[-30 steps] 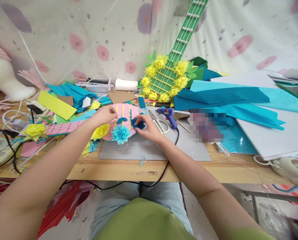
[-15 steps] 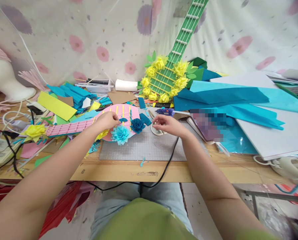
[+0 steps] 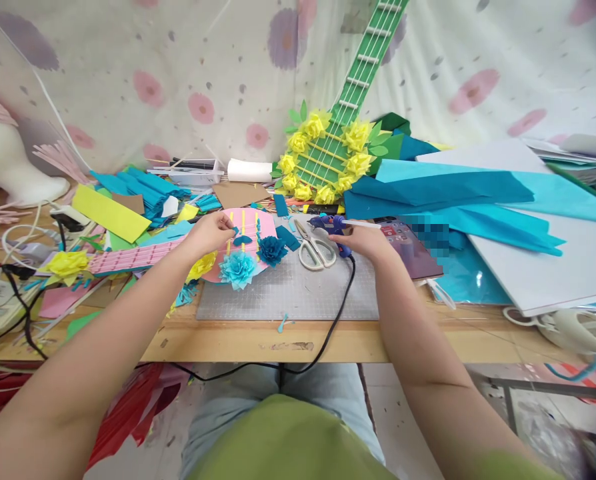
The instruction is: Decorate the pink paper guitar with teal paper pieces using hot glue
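Note:
A pink paper guitar [image 3: 221,220] with yellow stripes lies on the grey cutting mat [image 3: 258,307]. A light blue paper flower [image 3: 239,269], a dark blue one [image 3: 272,251] and a yellow one sit along its body. My left hand [image 3: 212,233] is over the guitar, thumb and finger pinching a small dark blue paper piece [image 3: 235,231]. Just beside it lies a dark blue paper leaf [image 3: 243,241]. My right hand [image 3: 363,240] has its fingers around a purple glue gun [image 3: 328,223] with a white glue stick [image 3: 362,225]; part of the handle is hidden. White-handled scissors [image 3: 318,253] lie left of that hand.
A green paper guitar [image 3: 351,100] with yellow flowers leans at the back. Blue paper sheets [image 3: 438,193], white boards [image 3: 563,267] and a phone [image 3: 408,250] lie at right. Paper scraps and a yellow strip [image 3: 111,213] crowd the left. A black cord [image 3: 338,313] crosses the table edge.
My right hand has moved right from over the scissors onto the glue gun, uncovering the scissors. My left hand has shifted slightly left and up, off the blue leaf, which now lies on the guitar.

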The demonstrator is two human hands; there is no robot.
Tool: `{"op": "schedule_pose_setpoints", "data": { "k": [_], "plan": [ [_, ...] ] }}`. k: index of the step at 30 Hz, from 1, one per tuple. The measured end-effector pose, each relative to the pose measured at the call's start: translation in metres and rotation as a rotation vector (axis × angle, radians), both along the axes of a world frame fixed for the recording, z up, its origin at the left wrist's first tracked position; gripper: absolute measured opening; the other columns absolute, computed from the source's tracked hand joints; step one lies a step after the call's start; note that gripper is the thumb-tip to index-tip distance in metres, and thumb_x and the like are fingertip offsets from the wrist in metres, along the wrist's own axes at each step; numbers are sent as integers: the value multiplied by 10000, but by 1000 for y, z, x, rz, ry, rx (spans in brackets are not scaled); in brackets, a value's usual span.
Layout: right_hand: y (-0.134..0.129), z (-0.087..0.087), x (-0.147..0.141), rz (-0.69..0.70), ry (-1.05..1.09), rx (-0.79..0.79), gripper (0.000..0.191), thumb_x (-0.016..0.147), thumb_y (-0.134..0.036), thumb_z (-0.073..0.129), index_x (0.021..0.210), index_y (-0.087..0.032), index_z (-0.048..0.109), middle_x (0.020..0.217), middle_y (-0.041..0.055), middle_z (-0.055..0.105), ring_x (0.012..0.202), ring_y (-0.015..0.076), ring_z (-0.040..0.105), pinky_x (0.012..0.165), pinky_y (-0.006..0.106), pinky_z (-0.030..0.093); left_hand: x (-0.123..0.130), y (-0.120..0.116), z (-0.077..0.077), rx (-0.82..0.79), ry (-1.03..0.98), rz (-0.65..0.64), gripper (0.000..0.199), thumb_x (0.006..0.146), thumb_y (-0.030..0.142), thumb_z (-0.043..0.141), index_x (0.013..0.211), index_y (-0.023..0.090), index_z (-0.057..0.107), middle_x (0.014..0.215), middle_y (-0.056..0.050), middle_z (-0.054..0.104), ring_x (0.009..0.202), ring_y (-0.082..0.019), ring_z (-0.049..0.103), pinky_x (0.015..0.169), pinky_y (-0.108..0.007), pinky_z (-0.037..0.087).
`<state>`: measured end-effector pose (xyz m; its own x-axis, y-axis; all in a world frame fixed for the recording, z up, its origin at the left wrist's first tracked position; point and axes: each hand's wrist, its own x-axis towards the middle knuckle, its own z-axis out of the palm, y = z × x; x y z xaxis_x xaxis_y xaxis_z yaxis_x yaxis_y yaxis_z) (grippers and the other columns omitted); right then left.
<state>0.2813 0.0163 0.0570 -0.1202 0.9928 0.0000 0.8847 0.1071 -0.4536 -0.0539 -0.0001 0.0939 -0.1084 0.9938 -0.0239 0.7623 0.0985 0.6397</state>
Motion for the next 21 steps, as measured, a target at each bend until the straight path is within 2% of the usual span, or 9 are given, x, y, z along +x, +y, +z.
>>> {"op": "schedule_pose_setpoints", "data": {
  "k": [3,7,10,12,14,17,21],
  "plan": [
    [3,-8,-18,-147,-107,-67,413,738,-581,576,818,-184,657,848,128,680,860,290,627,667,336,437,5,0,-6,105,-198,-32,108,629,240,593,686,191,515,663,20,591,643,-132,560,665,-253,426],
    [-1,-19,-32,-250,-62,-12,460,785,-544,534,960,-140,668,995,158,681,958,302,625,732,340,454,11,-1,-16,215,-328,-64,83,663,229,556,701,191,493,616,34,531,590,-120,513,625,-255,404],
    [-3,-25,-33,-292,52,48,462,766,-534,556,976,-137,666,987,158,683,947,301,627,747,357,461,13,-2,-20,231,-368,-118,82,708,232,536,751,197,475,670,23,563,655,-130,556,637,-253,408],
    [-3,-26,-34,-305,236,110,461,751,-545,562,934,-135,666,914,144,688,886,279,635,734,356,468,14,-4,-20,222,-361,-194,78,755,250,506,802,203,467,728,11,596,724,-140,593,657,-257,418],
    [-4,-25,-37,-271,518,150,481,737,-578,553,899,-136,655,835,117,683,769,228,633,686,334,475,16,-6,-18,222,-291,-251,79,787,259,481,845,210,463,744,11,605,740,-146,608,659,-261,421],
    [-11,-22,-49,-137,869,111,509,692,-638,565,837,-154,630,714,54,643,557,132,548,554,278,448,22,-9,-13,220,-134,-271,108,795,247,474,895,214,450,718,20,599,693,-151,600,628,-263,407],
    [-25,-17,-65,42,946,-7,507,632,-679,608,714,-178,597,543,-11,530,460,92,445,457,249,379,31,-12,-6,198,43,-304,177,797,216,462,961,208,396,696,18,598,660,-157,575,625,-272,396]
  ]
}}
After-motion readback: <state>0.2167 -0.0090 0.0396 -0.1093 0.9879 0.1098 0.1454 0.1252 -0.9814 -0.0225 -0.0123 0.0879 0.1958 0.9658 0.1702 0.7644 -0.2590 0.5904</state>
